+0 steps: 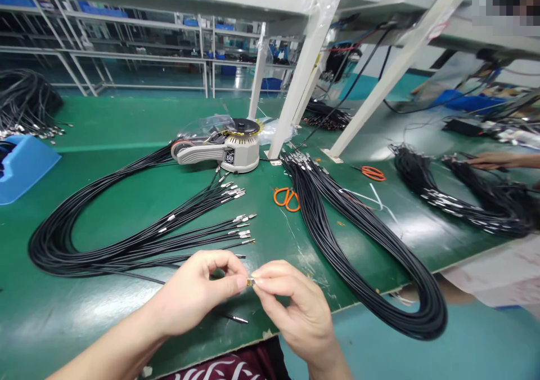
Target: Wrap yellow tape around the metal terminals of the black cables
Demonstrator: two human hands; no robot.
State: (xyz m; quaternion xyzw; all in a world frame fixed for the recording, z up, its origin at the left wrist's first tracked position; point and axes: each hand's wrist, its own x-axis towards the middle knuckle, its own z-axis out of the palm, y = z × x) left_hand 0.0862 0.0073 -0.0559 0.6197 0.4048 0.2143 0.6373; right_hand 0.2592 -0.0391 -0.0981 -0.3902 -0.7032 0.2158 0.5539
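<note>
My left hand and my right hand meet in front of me, thumbs and fingertips pinched from either side on a small metal cable connector with a gold-coloured part. The fingers cover most of it. Just below lies a black cable end with a silver tip. Behind my left hand, a looped bundle of black cables spreads its metal ends towards the middle. A second long bundle of black cables curves past my right hand and hangs over the table's front edge.
A grey rotary tape dispenser stands behind the left bundle. Orange-handled scissors and another orange-handled pair lie on the green table. White posts rise from it. At right, another person's hand touches more cables. A blue bin sits left.
</note>
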